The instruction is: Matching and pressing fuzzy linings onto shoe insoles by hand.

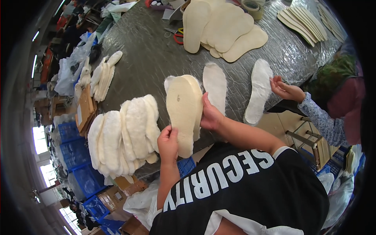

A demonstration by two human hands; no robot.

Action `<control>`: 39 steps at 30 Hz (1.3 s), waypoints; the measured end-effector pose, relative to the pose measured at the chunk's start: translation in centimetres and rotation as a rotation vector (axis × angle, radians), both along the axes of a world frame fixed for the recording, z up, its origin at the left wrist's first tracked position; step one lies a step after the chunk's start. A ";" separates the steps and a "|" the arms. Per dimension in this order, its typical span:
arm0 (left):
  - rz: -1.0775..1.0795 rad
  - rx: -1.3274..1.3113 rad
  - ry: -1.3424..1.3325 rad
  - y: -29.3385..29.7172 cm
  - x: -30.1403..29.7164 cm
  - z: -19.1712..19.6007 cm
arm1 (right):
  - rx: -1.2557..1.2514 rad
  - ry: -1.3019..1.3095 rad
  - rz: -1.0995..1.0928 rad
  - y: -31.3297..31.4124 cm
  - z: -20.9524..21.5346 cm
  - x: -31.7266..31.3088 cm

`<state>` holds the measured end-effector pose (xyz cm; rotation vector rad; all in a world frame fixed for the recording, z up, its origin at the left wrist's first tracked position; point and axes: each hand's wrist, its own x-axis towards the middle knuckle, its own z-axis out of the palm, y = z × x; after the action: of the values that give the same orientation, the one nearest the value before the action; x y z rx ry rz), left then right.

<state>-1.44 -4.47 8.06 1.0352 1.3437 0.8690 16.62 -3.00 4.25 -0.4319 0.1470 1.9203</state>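
Observation:
Both my hands hold a cream insole [182, 111] with a fleece layer behind it, upright above the table edge. My left hand [168, 141] pinches its lower left edge. My right hand [210, 115] grips its right side. Just left of it, a row of fluffy white fleece insoles [123, 135] lies fanned on the grey plastic-covered table [149, 55]. Two single white insoles [214, 84] [258, 90] lie to the right of my hands.
Another person's hand [286, 90] in a flowered sleeve touches the right insole. A pile of tan insoles [225, 27], scissors [176, 34], a tape roll [252, 8] and a fan of thin insoles [303, 21] lie farther back. Blue crates [78, 156] and boxes stand below the table.

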 end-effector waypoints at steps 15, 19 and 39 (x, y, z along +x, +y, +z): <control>-0.063 0.069 0.099 -0.6 1.0 -0.2 | 0.314 0.240 0.002 0.2 -3.4 -1.4; -0.041 0.073 0.126 -0.9 1.4 0.8 | 0.185 0.138 0.013 -0.2 -2.8 -1.2; -0.471 0.689 0.843 -5.4 2.2 4.6 | 0.231 0.552 0.003 -0.3 -3.1 1.4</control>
<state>0.75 -9.84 12.69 2.3329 1.3704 0.5349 18.05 -3.34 1.18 0.2601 0.2790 1.9899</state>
